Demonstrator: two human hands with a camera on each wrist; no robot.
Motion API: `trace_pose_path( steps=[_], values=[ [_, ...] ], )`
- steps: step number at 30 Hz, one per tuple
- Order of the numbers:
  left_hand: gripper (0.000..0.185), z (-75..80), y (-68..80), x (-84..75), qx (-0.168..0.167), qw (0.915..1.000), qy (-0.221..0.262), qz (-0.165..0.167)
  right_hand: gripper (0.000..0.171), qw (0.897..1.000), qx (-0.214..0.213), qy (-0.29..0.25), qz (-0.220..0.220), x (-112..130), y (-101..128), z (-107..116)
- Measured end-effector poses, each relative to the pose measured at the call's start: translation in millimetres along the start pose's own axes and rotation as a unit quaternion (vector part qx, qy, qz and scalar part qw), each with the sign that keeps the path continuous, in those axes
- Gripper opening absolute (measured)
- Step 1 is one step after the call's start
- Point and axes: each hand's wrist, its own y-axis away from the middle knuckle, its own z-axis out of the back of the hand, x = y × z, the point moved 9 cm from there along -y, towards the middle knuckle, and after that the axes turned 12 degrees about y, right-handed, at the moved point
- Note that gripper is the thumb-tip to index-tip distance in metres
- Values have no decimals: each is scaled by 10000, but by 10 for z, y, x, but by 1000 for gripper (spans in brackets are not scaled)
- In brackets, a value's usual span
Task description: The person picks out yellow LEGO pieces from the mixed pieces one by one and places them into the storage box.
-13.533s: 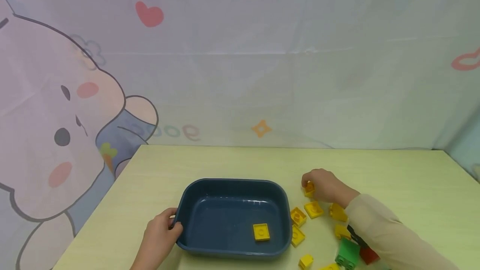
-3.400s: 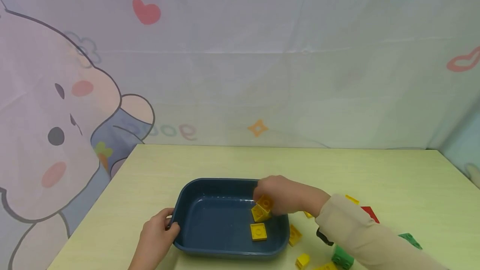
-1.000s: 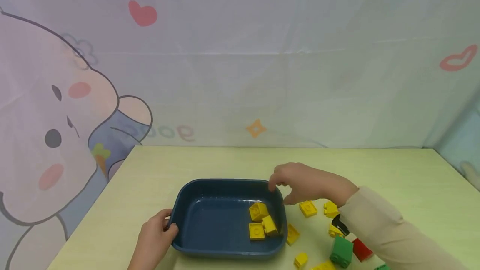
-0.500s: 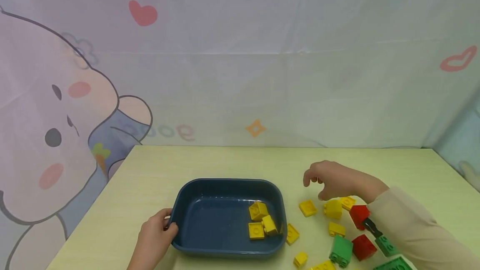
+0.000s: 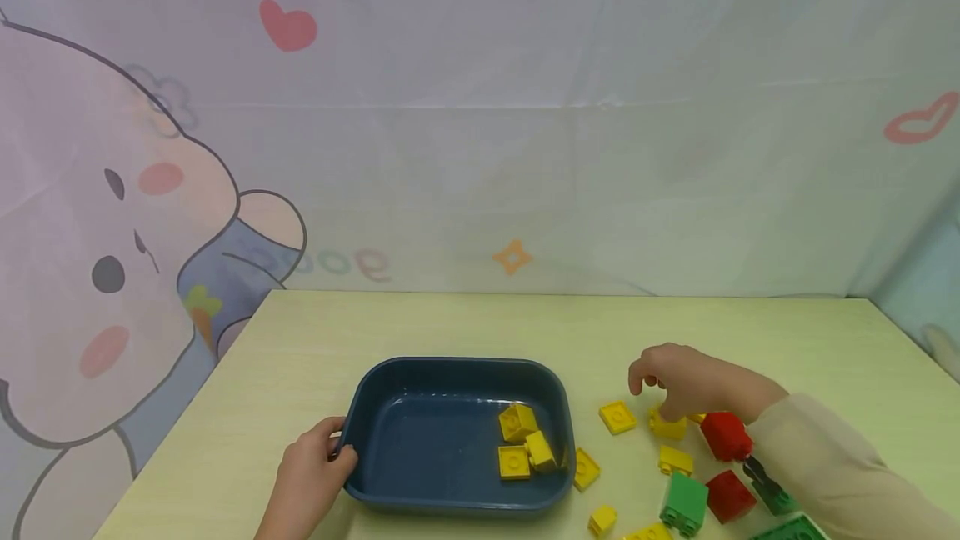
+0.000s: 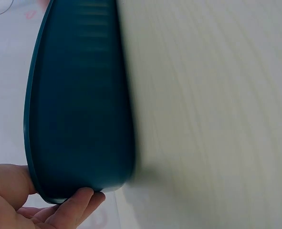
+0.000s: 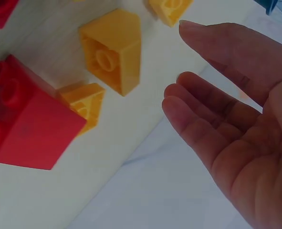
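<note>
The counter [image 5: 465, 319] is pale, smooth wood-grain laminate; hard plastic will slide on it readily. Behind it hangs a printed cloth [image 5: 480, 107] with a cartoon figure and hearts.

The tray [image 5: 375, 407] is dark blue, rigid plastic with a rounded rim, and looks light. My left hand [image 5: 311, 473] holds its left rim, thumb over the edge and fingers beneath, as the left wrist view confirms. Three yellow bricks [image 5: 522, 444] lie in the tray's right end.

Right of the tray, loose bricks are scattered: green [image 5: 684, 504], red [image 5: 725, 435] and several yellow. They look small, stiff, light and unbreakable, with smooth, slightly slippery sides.

My right hand [image 5: 686, 382] hovers over a yellow brick [image 5: 666, 426] right of the tray, fingers relaxed and parted, holding nothing; the right wrist view shows the palm bare. I judge the best hold to be a pinch across two opposite flat sides, clear of the studs and of the red brick just beside it.
</note>
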Motion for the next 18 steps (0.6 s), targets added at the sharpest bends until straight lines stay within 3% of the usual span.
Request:
trace_pose_path(
  steps=[18],
  values=[
    [37,-3,-14,29,35,10000,17,45,30,9982,256,-42,-533,-148,-25,-259]
  ],
)
